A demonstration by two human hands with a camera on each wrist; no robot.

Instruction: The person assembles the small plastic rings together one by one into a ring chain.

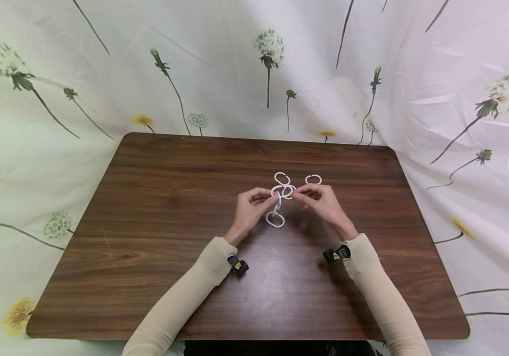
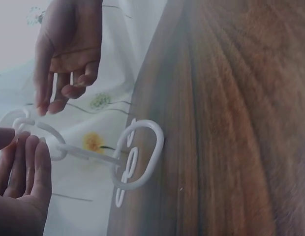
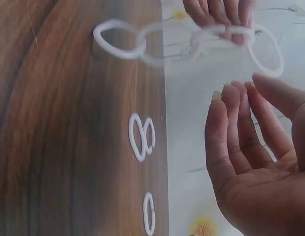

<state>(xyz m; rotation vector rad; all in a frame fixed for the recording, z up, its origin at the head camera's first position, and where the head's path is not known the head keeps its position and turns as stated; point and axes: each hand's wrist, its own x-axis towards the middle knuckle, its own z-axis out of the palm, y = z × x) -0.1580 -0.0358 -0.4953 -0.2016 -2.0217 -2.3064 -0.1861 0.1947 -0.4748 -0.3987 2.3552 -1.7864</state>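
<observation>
A short chain of white plastic C-shaped links (image 1: 275, 227) hangs from my left hand (image 1: 250, 207), which pinches its upper part between thumb and fingertips. In the left wrist view the lowest link (image 2: 162, 140) dangles over the table. My right hand (image 1: 325, 202) is held up beside the chain, fingers extended and thumb tip near the index fingertip. The right wrist view shows the chain's end link (image 3: 282, 64) just above these fingertips, with no link visible between them. Whether the fingertips brush it, I cannot tell.
Several loose white links lie on the brown wooden table (image 1: 169, 222): a pair (image 3: 137, 137) close together beyond the hands, and a single link (image 1: 313, 175) to the right. A flower-patterned white cloth (image 1: 218, 74) hangs behind the table's far edge.
</observation>
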